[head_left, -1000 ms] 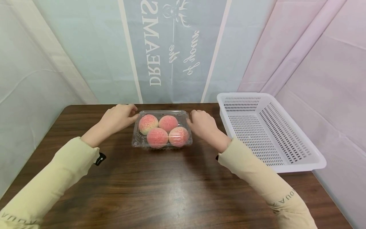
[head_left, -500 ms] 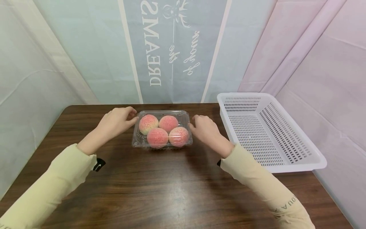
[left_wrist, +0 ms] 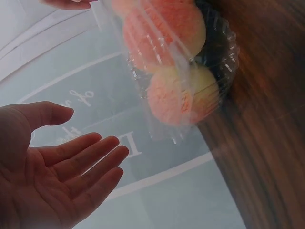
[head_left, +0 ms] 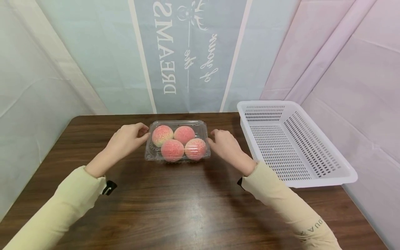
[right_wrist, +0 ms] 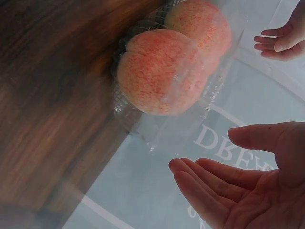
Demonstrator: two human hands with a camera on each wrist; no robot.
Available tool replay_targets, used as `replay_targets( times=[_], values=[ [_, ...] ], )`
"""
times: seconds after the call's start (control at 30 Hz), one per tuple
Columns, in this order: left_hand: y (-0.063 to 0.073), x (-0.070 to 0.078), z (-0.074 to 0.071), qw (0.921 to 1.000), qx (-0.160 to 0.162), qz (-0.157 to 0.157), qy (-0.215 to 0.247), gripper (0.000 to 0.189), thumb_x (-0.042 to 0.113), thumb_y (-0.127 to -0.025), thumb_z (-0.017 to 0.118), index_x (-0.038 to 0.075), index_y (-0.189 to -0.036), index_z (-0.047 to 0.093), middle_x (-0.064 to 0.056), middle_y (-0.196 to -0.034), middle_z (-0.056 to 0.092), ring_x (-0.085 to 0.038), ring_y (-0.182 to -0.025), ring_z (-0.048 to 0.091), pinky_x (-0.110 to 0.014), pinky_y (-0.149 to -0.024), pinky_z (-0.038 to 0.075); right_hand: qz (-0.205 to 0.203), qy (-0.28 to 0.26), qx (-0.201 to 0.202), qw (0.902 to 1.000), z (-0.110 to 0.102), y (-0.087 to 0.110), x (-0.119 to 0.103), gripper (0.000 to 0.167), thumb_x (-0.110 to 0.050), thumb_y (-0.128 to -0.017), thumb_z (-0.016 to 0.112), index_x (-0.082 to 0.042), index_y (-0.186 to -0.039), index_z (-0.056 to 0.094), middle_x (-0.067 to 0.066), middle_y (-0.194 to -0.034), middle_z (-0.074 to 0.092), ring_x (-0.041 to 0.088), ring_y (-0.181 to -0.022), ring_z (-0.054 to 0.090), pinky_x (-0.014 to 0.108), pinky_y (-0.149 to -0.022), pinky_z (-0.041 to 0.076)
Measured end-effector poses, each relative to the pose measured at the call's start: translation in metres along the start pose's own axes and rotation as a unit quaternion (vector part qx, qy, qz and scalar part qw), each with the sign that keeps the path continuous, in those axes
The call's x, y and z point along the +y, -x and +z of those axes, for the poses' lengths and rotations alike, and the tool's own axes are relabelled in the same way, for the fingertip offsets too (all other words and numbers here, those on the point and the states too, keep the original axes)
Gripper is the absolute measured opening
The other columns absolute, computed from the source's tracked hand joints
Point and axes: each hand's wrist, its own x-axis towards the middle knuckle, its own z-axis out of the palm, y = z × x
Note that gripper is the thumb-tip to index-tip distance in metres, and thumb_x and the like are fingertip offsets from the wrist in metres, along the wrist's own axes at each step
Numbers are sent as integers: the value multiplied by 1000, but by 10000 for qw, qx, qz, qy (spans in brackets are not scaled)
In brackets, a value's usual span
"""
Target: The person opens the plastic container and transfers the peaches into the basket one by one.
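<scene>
A lidded clear plastic clamshell box (head_left: 200, 127) sits on the table near its back edge, with several pink and yellow peaches (head_left: 172, 150) inside. Just off the box's left end is my left hand (head_left: 126, 139), its thumb pointing at the side wall. In the left wrist view that hand shows its palm, fingers loosely extended and holding nothing, with a gap to the box. My right hand (head_left: 227, 146) is at the opposite end, thumb close by the box wall. The right wrist view shows its relaxed fingers (right_wrist: 209, 183) apart from the plastic.
A white perforated plastic basket (head_left: 328, 184) stands on the right side of the dark wooden table (head_left: 187, 208), beyond my right forearm. Behind the table hangs a printed cloth (head_left: 193, 69), with pale fabric (head_left: 359, 86) along the right side.
Both hands have drawn back slightly toward me and a little outward from the ends of the box. The box, peaches and basket stay in place.
</scene>
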Motion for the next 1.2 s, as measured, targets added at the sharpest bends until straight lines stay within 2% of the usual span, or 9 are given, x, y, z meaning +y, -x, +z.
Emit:
replay_targets(
  times=[0.07, 0.27, 0.5, 0.8, 1.2],
  values=[
    [2, -2, 3, 9999, 25, 11, 100, 33, 23, -91, 50, -1, -111, 59, -18, -102, 63, -31, -92, 60, -47, -73, 46, -4, -66, 23, 10000, 2, 0, 2, 36, -24, -88, 54, 3, -111, 60, 18, -105, 63, 29, -89, 61, 41, -74, 48],
    [5, -9, 11, 9989, 9, -30, 473, 33, 22, -91, 50, -3, -111, 58, -19, -102, 64, -33, -95, 59, -46, -77, 46, -65, -422, 92, 9990, 9, 2, 9, 33, -20, -87, 53, 4, -108, 61, 13, -88, 65, 20, -69, 55, 36, -66, 48],
    [6, -14, 16, 9975, 154, -145, 667, 32, 18, -90, 49, -5, -109, 59, -22, -102, 63, -34, -96, 59, -46, -79, 45, -62, -760, 137, 9970, 12, 1, 14, 32, -17, -87, 53, 6, -108, 61, 17, -99, 65, 25, -91, 62, 39, -77, 49],
    [8, -25, 25, 9965, 212, -263, 760, 33, 16, -89, 47, -7, -110, 59, -24, -104, 62, -37, -97, 57, -48, -80, 44, -66, -1004, 166, 9948, 19, 2, 18, 29, -15, -85, 52, 5, -103, 64, 16, -96, 67, 25, -90, 63, 37, -76, 49],
    [12, -33, 30, 9923, -74, -634, 1060, 36, 20, -91, 48, -5, -116, 56, -24, -109, 59, -37, -99, 55, -47, -77, 44, -21, -1180, 302, 9925, 22, 5, 19, 29, -13, -84, 51, 5, -102, 65, 17, -96, 67, 25, -90, 63, 37, -76, 49]
  ],
)
